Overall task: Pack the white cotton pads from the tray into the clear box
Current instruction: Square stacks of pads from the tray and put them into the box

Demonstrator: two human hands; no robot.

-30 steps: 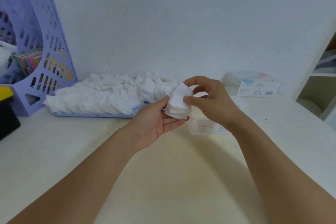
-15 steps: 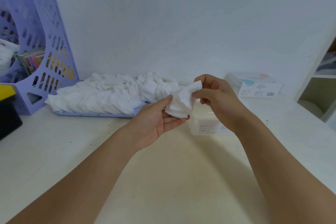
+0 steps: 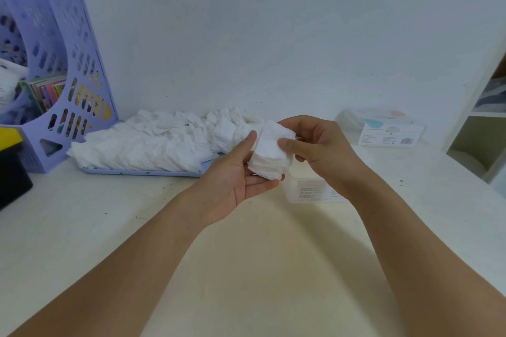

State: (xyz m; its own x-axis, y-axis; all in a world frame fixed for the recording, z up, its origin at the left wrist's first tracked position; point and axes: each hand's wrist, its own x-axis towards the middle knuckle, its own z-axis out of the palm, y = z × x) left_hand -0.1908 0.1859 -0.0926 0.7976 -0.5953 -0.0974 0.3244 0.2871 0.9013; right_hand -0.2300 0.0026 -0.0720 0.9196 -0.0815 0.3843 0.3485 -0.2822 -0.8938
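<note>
A small stack of white cotton pads (image 3: 269, 154) is held in front of me above the table. My left hand (image 3: 235, 180) cradles it from below, palm up, thumb against its left side. My right hand (image 3: 315, 148) holds its top and right side with thumb and fingers. Behind and below my right wrist stands the clear box (image 3: 309, 191), mostly hidden by the hand. A lilac tray (image 3: 142, 171) at the back left carries a large heap of loose cotton pads (image 3: 153, 145).
A lilac magazine rack (image 3: 68, 85) with books stands at the far left, a black and yellow object (image 3: 11, 169) in front of it. A lidded clear box with a label (image 3: 383, 131) sits at the back right. A white shelf unit (image 3: 482, 123) borders the right side.
My right hand, which had pulled up a pad's corner to the right, has come back over the stack and now presses the pads together into a squarer block.
</note>
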